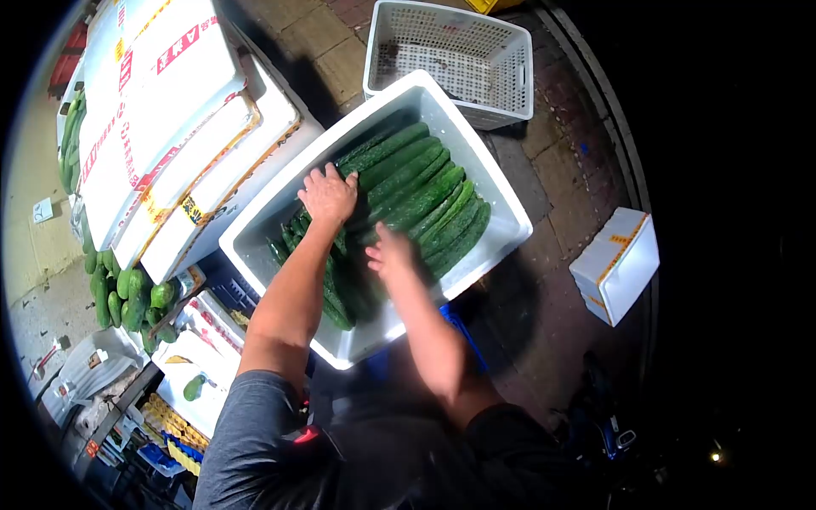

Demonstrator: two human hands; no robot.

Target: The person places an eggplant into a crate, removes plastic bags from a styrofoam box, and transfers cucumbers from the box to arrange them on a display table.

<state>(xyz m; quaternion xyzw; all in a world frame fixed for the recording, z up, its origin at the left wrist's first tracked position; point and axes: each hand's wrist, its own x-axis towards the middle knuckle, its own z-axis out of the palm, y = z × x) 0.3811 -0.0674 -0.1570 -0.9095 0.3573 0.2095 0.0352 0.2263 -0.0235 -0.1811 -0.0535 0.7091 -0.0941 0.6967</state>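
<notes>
Long dark green cucumbers (pixel 416 201) lie side by side in a white foam box (pixel 501 183) in front of me. My left hand (pixel 328 195) rests on the cucumbers in the upper left part of the box, its fingers spread and pointing away from me. Lower and to the right, my right hand (pixel 393 253) is over the middle of the cucumbers, slightly blurred, with its fingers apart and nothing visible in them. More cucumbers lie at the left side of the box, partly under my left forearm.
An empty white plastic crate (pixel 450 76) stands beyond the box. Stacked white foam boxes (pixel 170 93) rise at the left, with more green vegetables (pixel 127 297) below them. A small foam box (pixel 616 265) sits on the paving at the right.
</notes>
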